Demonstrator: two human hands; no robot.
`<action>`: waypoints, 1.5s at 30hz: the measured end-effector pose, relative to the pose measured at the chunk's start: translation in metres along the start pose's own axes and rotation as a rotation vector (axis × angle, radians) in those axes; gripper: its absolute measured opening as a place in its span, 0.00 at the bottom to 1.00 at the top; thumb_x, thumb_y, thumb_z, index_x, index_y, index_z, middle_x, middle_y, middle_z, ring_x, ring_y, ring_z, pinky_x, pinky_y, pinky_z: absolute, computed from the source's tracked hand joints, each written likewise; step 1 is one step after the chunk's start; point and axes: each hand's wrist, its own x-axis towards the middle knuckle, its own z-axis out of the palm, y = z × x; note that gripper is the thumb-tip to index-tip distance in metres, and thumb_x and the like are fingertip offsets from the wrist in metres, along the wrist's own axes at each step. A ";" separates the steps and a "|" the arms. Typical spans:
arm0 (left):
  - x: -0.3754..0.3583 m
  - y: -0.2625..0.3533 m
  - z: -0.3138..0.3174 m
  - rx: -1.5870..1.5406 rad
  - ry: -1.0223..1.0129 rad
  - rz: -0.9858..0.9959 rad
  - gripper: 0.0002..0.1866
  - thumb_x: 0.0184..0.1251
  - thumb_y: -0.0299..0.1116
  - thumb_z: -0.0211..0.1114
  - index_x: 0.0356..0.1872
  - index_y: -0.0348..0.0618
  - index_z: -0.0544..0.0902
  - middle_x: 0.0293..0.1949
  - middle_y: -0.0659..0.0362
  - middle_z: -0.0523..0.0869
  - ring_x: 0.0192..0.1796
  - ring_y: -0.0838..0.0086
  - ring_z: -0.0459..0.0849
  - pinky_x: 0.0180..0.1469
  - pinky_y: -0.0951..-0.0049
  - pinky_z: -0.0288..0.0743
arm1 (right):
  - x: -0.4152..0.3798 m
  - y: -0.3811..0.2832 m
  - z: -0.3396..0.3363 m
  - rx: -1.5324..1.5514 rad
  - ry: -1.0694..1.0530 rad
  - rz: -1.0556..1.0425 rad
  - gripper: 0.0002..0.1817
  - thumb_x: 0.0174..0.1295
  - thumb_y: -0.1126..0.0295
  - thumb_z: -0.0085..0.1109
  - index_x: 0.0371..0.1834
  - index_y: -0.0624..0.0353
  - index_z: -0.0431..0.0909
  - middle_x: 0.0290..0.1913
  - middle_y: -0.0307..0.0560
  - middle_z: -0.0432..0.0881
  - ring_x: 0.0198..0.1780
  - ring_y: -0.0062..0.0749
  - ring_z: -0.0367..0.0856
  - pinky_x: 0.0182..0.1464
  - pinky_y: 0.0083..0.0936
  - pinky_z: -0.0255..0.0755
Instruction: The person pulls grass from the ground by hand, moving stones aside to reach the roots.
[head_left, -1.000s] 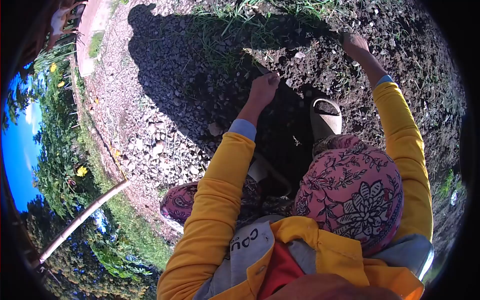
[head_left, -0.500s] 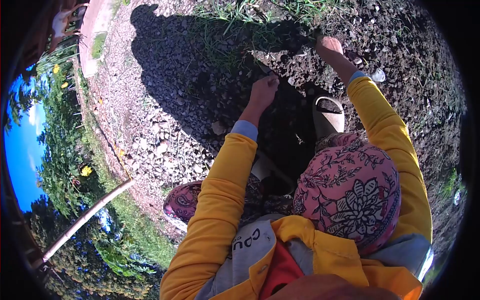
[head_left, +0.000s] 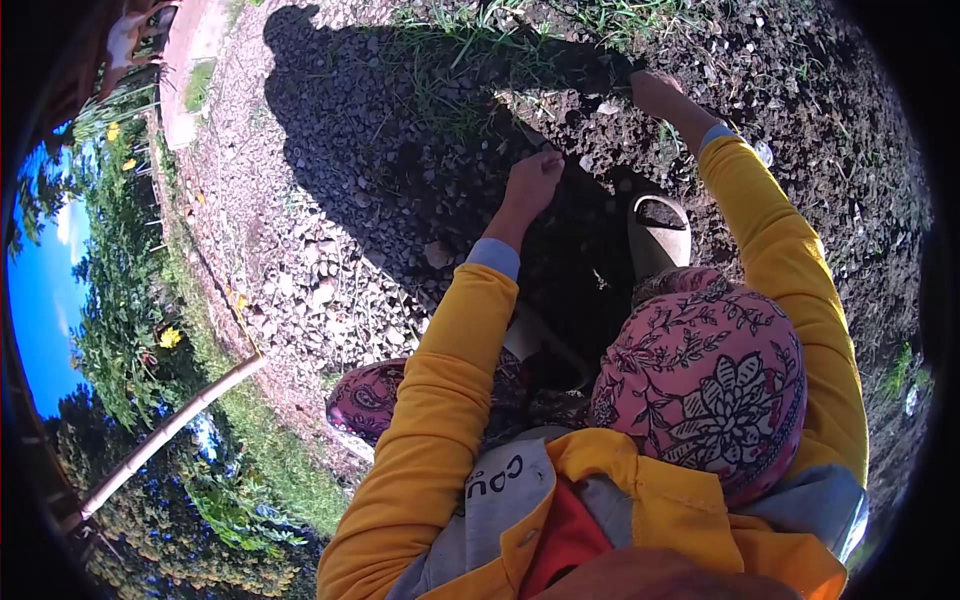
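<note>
My left hand (head_left: 535, 183) is closed in a fist over the shaded gravel, and a thin dark shape shows just beyond its knuckles. What it holds, if anything, I cannot make out. Farther out to the right, my right hand (head_left: 660, 94) reaches down to the dark soil (head_left: 720, 85). Its fingers look curled together and are partly in shadow, so their contents are hidden. Green grass (head_left: 470, 50) grows beyond both hands. A small green plant (head_left: 668, 138) stands in the soil just below my right wrist.
A light-coloured shoe (head_left: 660, 238) is planted below my right hand. Pale gravel (head_left: 320, 275) spreads to the left, crossed by my shadow. A pale stone-like piece (head_left: 763, 153) lies by my right sleeve. At the far left are a pole (head_left: 170, 435), bushes and a tan animal (head_left: 125, 40).
My right hand has shifted slightly up and left and its wrist has turned, uncovering the small green plant. My left hand has turned slightly, staying closed in almost the same place.
</note>
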 end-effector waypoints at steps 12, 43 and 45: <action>0.000 -0.020 -0.004 0.081 0.001 -0.036 0.18 0.62 0.36 0.56 0.49 0.36 0.76 0.36 0.56 0.84 0.35 0.75 0.83 0.40 0.76 0.73 | -0.006 0.002 0.020 -0.279 0.136 -0.105 0.10 0.54 0.67 0.49 0.30 0.55 0.80 0.35 0.49 0.82 0.40 0.39 0.81 0.40 0.31 0.73; 0.009 -0.004 0.008 -0.063 -0.011 -0.017 0.16 0.63 0.35 0.55 0.46 0.36 0.78 0.33 0.53 0.84 0.32 0.73 0.82 0.39 0.74 0.73 | -0.127 0.070 -0.044 0.021 0.143 0.296 0.16 0.60 0.56 0.44 0.41 0.53 0.74 0.36 0.57 0.80 0.40 0.51 0.78 0.41 0.44 0.70; 0.006 0.001 0.008 -0.032 -0.068 -0.041 0.17 0.65 0.35 0.52 0.49 0.33 0.76 0.39 0.54 0.84 0.36 0.74 0.83 0.43 0.76 0.73 | -0.129 0.064 -0.037 0.072 0.157 0.328 0.15 0.60 0.57 0.44 0.41 0.53 0.74 0.35 0.57 0.80 0.39 0.51 0.78 0.41 0.44 0.70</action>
